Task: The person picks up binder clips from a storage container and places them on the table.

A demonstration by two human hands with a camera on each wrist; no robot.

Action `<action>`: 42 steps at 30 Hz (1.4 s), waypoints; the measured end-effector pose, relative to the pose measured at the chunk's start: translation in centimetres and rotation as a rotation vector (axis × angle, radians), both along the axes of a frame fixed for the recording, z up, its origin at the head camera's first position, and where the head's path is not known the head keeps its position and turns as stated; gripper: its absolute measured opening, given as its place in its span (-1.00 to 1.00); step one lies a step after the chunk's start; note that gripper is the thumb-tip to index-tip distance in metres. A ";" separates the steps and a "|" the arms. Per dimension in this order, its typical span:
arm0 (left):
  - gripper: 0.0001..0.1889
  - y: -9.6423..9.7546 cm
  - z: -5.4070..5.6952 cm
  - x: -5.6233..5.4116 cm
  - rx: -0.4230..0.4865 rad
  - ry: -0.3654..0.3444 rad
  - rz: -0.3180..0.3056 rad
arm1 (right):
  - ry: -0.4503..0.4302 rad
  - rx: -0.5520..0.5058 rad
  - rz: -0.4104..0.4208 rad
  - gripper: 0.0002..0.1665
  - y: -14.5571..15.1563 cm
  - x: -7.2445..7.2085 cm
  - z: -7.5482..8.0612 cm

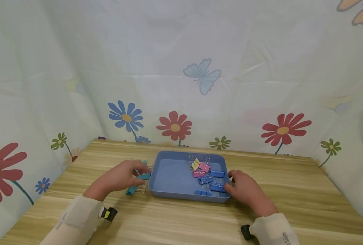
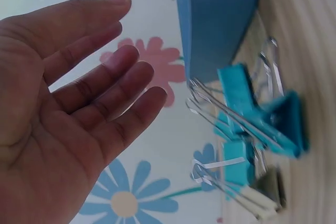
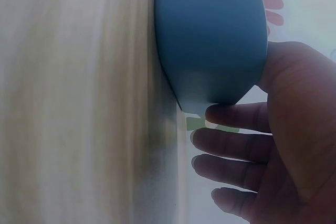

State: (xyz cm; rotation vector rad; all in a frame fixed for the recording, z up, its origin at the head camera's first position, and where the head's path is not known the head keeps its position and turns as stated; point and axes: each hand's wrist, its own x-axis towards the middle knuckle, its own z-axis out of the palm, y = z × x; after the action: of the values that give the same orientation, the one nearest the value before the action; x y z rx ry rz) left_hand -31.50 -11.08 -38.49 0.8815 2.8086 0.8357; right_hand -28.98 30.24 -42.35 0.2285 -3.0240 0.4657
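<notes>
A shallow blue tray (image 1: pixel 172 182) lies on the table, with several binder clips gathered at its right side: blue clips (image 1: pixel 217 187), pink clips (image 1: pixel 204 166) and a yellow clip (image 1: pixel 195 164). My right hand (image 1: pixel 246 190) holds the tray's right end, thumb over the rim and index finger against the outer wall (image 3: pixel 210 35). Beyond the left end, several teal binder clips (image 2: pixel 239 93) sit on the tabletop beside a cream clip (image 2: pixel 257 200). My left hand (image 1: pixel 123 177) hovers just by them, fingers loosely extended and apart from the clips in the left wrist view.
The wood-grain table (image 1: pixel 181 224) reaches back to a white curtain (image 1: pixel 157 68) printed with flowers and butterflies. Curtain also hangs along both sides. A dark strap piece (image 1: pixel 109 214) sticks out from the left sleeve, another (image 1: pixel 247 232) from the right.
</notes>
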 end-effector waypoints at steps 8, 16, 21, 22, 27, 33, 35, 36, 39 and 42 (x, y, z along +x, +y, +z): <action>-0.67 2.8 1.3 -0.5 0.027 0.019 -0.017 | -0.001 0.005 -0.004 -0.56 0.1 -0.1 -0.1; -0.65 5.8 1.5 -1.3 0.038 0.018 -0.050 | -0.006 -0.001 -0.007 -0.56 0.1 -0.1 -0.2; -0.66 7.4 1.3 -1.9 0.089 -0.017 -0.077 | -0.011 -0.001 -0.006 -0.56 0.1 0.0 -0.1; -0.66 7.7 1.3 -2.1 0.100 -0.027 -0.080 | -0.010 0.000 -0.008 -0.56 0.1 0.0 -0.1; -0.64 9.6 1.0 -2.9 0.157 -0.075 -0.116 | -0.006 0.003 -0.010 -0.57 0.3 -0.1 -0.3; -0.61 11.8 0.2 -3.7 0.205 -0.150 -0.177 | -0.007 -0.003 -0.006 -0.56 0.3 -0.1 -0.3; -0.62 12.4 0.0 -3.8 0.210 -0.170 -0.189 | -0.005 -0.005 -0.007 -0.55 0.3 -0.1 -0.3; -0.63 12.7 0.0 -3.8 0.210 -0.175 -0.194 | -0.002 -0.004 -0.007 -0.55 0.3 -0.2 -0.3; -0.66 13.7 0.0 -3.6 0.214 -0.210 -0.196 | 0.003 -0.005 -0.011 -0.55 0.3 -0.2 -0.3; -0.68 14.5 -0.2 -3.4 0.216 -0.250 -0.189 | -0.001 -0.005 -0.009 -0.54 0.2 -0.2 -0.3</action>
State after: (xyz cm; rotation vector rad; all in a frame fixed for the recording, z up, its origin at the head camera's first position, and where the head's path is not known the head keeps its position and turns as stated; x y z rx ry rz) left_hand -34.88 3.41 -38.67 0.9753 2.4119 1.1451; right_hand -29.17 30.47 -42.60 0.2150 -3.0234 0.4729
